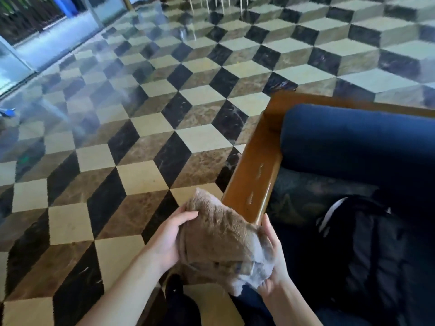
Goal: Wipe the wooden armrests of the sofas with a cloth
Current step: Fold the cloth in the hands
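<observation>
Hands grip a fluffy brown cloth (221,241) from both sides: left hand (169,238) curled around its left edge, right hand (274,262) clutching its right corner. The cloth hangs at the near end of the sofa's wooden armrest (256,175), with the navy back cushion (353,137) and a black bag (367,250) to the right, over checkered floor (117,161)

No legible text or labels.

view: head, single | from: above, worn at head height | faces: forward and down, tilted | near: armrest (255,170) end and sofa (353,147) at lower right, close | far: floor (117,137) toward glass wall (47,41), upper left
</observation>
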Tool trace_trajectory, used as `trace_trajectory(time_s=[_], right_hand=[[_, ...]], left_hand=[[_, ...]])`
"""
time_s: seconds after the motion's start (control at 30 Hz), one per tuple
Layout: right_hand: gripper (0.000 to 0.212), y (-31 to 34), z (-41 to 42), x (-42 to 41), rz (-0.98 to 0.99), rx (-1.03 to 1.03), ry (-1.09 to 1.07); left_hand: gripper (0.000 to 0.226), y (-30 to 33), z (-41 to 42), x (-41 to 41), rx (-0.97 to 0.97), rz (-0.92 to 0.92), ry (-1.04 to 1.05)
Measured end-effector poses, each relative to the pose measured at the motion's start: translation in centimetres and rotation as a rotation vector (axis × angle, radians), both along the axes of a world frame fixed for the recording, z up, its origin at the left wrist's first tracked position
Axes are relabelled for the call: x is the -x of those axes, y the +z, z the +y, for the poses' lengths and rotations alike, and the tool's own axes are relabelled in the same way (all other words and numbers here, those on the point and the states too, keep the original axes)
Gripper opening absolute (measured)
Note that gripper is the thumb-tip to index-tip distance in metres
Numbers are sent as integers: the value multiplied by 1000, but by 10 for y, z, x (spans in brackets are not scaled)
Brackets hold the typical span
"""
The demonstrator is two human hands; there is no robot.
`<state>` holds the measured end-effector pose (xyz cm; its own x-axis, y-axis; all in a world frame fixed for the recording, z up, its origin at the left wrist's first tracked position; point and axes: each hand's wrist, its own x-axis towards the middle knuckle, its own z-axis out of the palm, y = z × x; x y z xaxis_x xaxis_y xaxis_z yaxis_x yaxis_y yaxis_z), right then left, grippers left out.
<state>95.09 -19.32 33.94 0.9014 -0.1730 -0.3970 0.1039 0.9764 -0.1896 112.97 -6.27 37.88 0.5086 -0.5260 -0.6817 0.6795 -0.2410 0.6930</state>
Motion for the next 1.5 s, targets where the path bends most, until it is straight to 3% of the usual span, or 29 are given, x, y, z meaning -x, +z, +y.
trace_trajectory(time_s=[0.2, 0.3, 0.53, 0.63, 0.7, 0.8, 0.9, 1.1, 1.17, 1.27, 1.33, 1.5], right_hand=[[71, -19, 35, -57, 290, 303, -195], [71, -12, 66, -101, 365, 362, -179], [46, 38, 109, -202, 170, 485, -14], [62, 52, 119, -239, 83, 427, -201], [75, 51, 131, -261, 19, 248, -347], [61, 48, 139, -293, -40, 77, -534], [39, 35, 128, -310, 82, 99, -715], [41, 3, 79, -314, 289, 388, -806], [53, -5, 59, -314, 296, 403, -776], [44, -1, 23, -312, 238, 341, -654], [56, 1, 7, -311, 264, 253, -555], [46, -26, -27, -283, 382, 18, -646]], left_hand=[[29, -32, 3, -85, -41, 20, -252], [28, -33, 22, -141, -10, 46, -337], [29, 1, 65, -265, 96, 81, -397], [26, 10, 67, -283, 156, 164, -378], [26, 13, 61, -288, 203, 205, -349], [28, 14, 50, -293, 226, 207, -371], [25, 7, 37, -305, 176, 147, -432], [28, -10, -24, -343, 136, -116, -648], [32, -13, -52, -352, 115, -209, -694], [39, -26, -105, -354, -40, -413, -835], [38, -34, -135, -350, -153, -547, -973], [22, -52, -213, -335, -292, -505, -1024]])
